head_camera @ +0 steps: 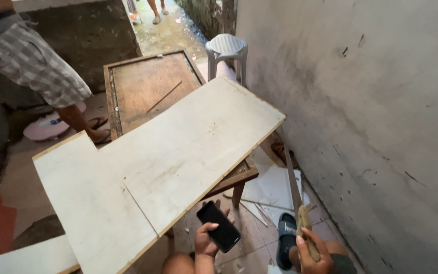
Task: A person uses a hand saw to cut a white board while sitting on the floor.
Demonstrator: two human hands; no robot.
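My left hand (206, 242) holds a black phone (219, 226) with a dark screen, low in the view below the board's near edge. My right hand (310, 253) grips the wooden handle of a handsaw (294, 187) whose long thin blade points up and away, close to the wall. A large white board (178, 147) with a pale wooden edge lies across a brown wooden table (148, 83) in front of me. A pencil line runs across the board near its left part.
A grey wall (371, 116) rises on the right. A white plastic stool (226, 49) stands behind the table. Another person's legs in checked shorts (31, 63) stand at the left. White offcuts (272, 187) lie on the floor. My foot wears a dark slipper (286, 236).
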